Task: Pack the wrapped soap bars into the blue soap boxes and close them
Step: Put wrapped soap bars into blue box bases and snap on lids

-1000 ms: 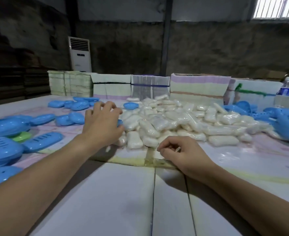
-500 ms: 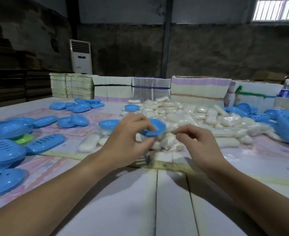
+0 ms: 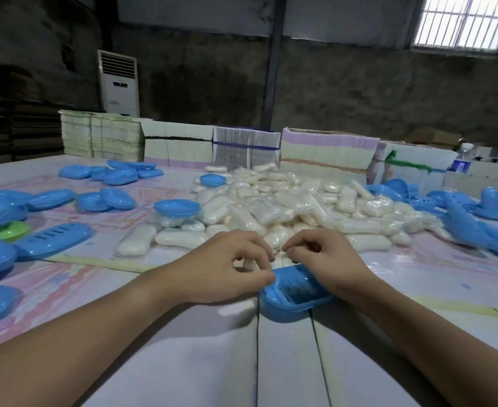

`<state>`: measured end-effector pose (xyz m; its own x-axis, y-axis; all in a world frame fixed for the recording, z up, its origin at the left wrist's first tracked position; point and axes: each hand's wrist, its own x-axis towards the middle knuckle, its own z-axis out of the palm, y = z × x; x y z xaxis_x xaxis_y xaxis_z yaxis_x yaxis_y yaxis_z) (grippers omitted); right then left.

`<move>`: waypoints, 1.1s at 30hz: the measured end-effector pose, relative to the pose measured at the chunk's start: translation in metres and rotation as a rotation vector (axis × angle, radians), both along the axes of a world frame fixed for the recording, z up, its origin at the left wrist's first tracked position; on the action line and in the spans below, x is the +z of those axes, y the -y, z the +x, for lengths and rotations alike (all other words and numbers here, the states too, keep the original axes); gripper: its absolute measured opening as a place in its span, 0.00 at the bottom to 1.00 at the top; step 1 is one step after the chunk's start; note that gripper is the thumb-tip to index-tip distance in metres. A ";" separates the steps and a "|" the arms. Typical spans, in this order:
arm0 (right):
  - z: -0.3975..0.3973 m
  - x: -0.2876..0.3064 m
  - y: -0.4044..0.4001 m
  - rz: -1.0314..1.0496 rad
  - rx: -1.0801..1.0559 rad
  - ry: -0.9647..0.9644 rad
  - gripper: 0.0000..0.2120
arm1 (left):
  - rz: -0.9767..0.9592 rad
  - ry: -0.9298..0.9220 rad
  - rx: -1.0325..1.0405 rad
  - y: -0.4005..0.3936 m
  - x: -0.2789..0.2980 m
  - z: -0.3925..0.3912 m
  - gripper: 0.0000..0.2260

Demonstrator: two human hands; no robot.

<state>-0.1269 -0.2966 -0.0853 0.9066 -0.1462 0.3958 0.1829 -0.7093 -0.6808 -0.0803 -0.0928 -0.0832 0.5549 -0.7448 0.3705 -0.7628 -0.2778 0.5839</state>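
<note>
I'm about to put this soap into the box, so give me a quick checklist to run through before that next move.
1. Blue soap box open, hollow side up, near both hands: ok.
2. Box tray free of another bar: ok, slotted floor shows.
3. Wrapped soap bar held by left hand: ok, mostly hidden.
4. Right hand pinching the wrapper: cannot tell.
5. Matching lid within reach: cannot tell.
6. Soap pile clear of the box: ok.

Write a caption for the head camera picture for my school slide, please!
Two hands, left and right, work over an open blue box by a soap pile.
</note>
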 end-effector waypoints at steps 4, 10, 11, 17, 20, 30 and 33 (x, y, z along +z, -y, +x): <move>0.003 0.007 0.002 0.034 -0.077 0.116 0.08 | 0.133 0.012 -0.012 0.004 -0.004 0.000 0.15; 0.037 0.032 -0.012 -0.508 -0.147 0.092 0.23 | 0.090 -0.048 0.011 0.005 -0.005 0.009 0.06; 0.045 0.034 -0.017 -0.593 -0.164 0.036 0.26 | 0.087 -0.052 -0.002 0.005 -0.006 0.009 0.05; 0.076 0.030 -0.034 -0.699 -0.226 -0.054 0.26 | 0.053 -0.064 0.004 0.002 -0.007 0.011 0.19; 0.074 0.027 -0.030 -0.703 -0.214 0.005 0.23 | 0.034 -0.065 0.006 0.002 -0.007 0.011 0.18; 0.072 0.026 -0.023 -1.099 -0.125 0.137 0.18 | 0.045 -0.078 -0.003 0.005 -0.003 0.005 0.08; 0.069 0.031 -0.019 -0.923 -0.138 0.216 0.14 | 0.070 -0.082 0.001 0.005 -0.002 0.004 0.10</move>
